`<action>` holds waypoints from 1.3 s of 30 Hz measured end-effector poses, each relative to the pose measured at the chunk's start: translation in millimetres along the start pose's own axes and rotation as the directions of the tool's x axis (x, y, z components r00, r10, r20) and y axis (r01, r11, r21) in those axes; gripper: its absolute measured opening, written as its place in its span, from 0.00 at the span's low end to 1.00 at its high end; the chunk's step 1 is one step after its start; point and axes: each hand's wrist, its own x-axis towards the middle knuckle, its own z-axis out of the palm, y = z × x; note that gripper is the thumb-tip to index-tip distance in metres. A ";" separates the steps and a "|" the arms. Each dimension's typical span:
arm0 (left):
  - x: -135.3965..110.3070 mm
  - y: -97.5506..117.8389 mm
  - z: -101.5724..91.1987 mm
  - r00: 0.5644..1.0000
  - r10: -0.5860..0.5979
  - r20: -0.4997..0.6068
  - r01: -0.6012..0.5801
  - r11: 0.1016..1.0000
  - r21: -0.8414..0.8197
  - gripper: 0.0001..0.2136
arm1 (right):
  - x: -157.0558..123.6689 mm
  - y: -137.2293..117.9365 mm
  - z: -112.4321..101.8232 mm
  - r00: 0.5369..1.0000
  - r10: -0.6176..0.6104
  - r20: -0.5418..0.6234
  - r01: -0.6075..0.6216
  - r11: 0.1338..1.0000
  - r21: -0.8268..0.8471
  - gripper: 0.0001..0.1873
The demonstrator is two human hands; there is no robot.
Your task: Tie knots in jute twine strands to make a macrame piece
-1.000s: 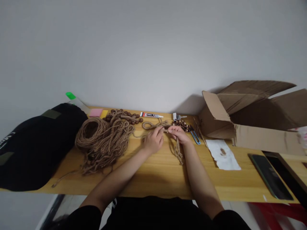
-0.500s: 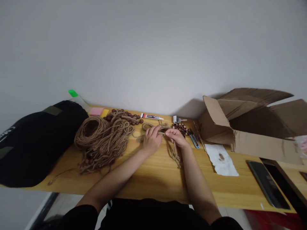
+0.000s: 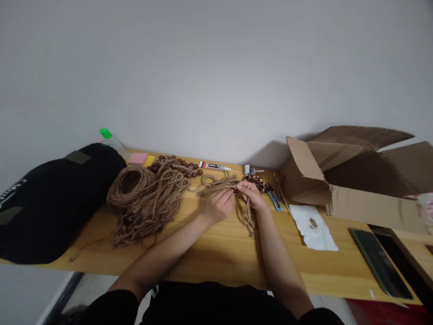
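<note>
Wooden table (image 3: 216,248), twine work at centre frame.
I am watching left hand (image 3: 219,206) and right hand (image 3: 250,194) pinching the jute cord (image 3: 216,183) there; cardboard box (image 3: 358,198) at right is lying open, contents hidden.

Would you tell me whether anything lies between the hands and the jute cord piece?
Nothing visible does: the left hand and right hand both grip the jute cord piece directly; the wooden beads lie beyond it.
</note>
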 end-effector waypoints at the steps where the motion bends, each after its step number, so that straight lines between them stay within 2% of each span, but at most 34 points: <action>1: -0.2 -0.4 0.1 1.000 -0.010 -0.010 0.010 1.000 0.000 0.15 | 0.0 0.1 -0.1 1.000 -0.001 -0.002 0.001 1.000 0.002 0.21; 5: 0.1 0.6 -0.2 0.998 -0.014 -0.059 0.016 1.000 0.021 0.14 | 0.2 0.5 -0.6 1.000 -0.014 -0.009 0.014 1.000 0.022 0.21; 8: 0.9 1.7 -0.3 0.998 -0.035 -0.056 0.034 0.999 -0.015 0.13 | 0.3 0.9 -0.8 1.000 -0.012 -0.012 0.013 0.999 0.047 0.21; 16: 2.9 0.8 -1.6 0.995 -0.094 0.025 0.092 0.993 0.072 0.09 | 0.3 1.6 -1.0 1.000 -0.006 -0.007 0.006 0.998 0.058 0.21; 20: 3.1 1.3 -1.8 0.991 -0.112 0.073 0.110 0.993 0.035 0.09 | -0.4 0.7 0.3 1.000 0.007 0.016 -0.007 1.000 0.030 0.20; 23: 3.8 1.7 -2.3 0.976 -0.167 0.143 0.167 0.986 0.010 0.10 | -0.9 0.0 1.2 1.000 0.013 0.023 -0.014 1.000 0.024 0.20; 27: 5.7 2.1 -5.8 0.907 -0.315 0.279 0.325 0.946 0.013 0.11 | -1.6 -1.6 1.8 1.000 0.013 0.010 -0.013 0.999 0.032 0.20; 30: 6.2 2.4 -8.3 0.850 -0.427 0.308 0.438 0.898 0.034 0.11 | -1.8 -3.2 2.0 1.000 0.009 0.017 -0.009 0.999 0.032 0.20; 35: 5.0 -2.8 -6.0 0.817 -0.543 0.196 0.567 0.819 -0.094 0.09 | -1.4 -2.9 1.3 1.000 0.015 0.015 -0.015 1.000 0.024 0.20; 37: 5.0 -8.3 -3.2 0.772 -0.620 0.142 0.636 0.754 -0.165 0.06 | -1.0 -1.7 0.7 1.000 0.017 0.013 -0.017 1.000 0.020 0.20; 39: 5.5 -14.6 -0.1 0.701 -0.703 0.118 0.708 0.668 -0.227 0.04 | -0.6 -0.3 0.3 1.000 0.018 0.011 -0.018 1.000 0.022 0.20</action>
